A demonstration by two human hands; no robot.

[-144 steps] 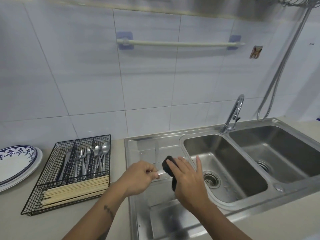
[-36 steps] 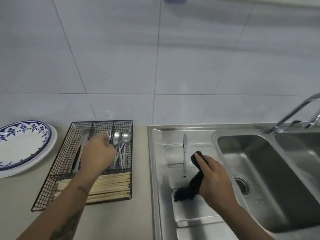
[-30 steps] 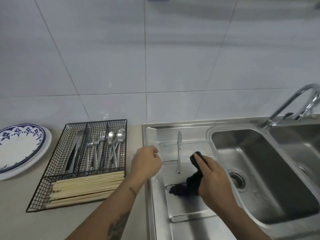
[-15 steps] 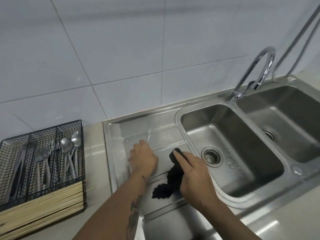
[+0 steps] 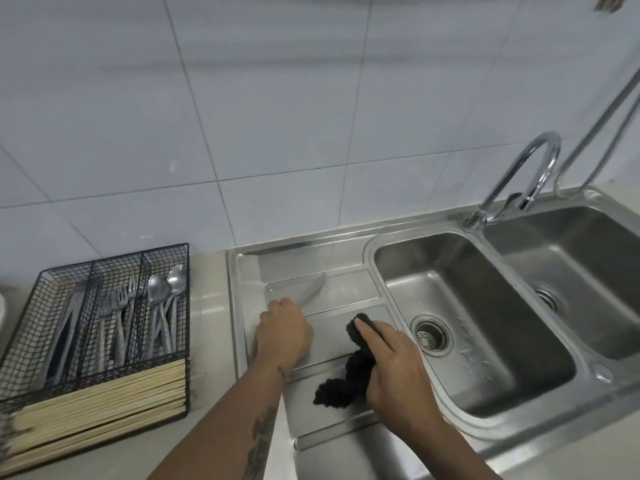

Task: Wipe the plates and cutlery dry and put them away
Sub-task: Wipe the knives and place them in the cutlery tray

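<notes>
Knife up off the drainboard, wipe comes next.

We've got the knife (image 5: 309, 293) by its handle in our left hand (image 5: 283, 332), fist closed on it, blade blurred above the drainboard (image 5: 341, 289). Right hand (image 5: 394, 372) clamps the black cloth (image 5: 349, 375). Next, we'd say: bring cloth to blade, dry it, then drop it w/ the other cutlery in the wire tray (image 5: 100, 327).
</notes>
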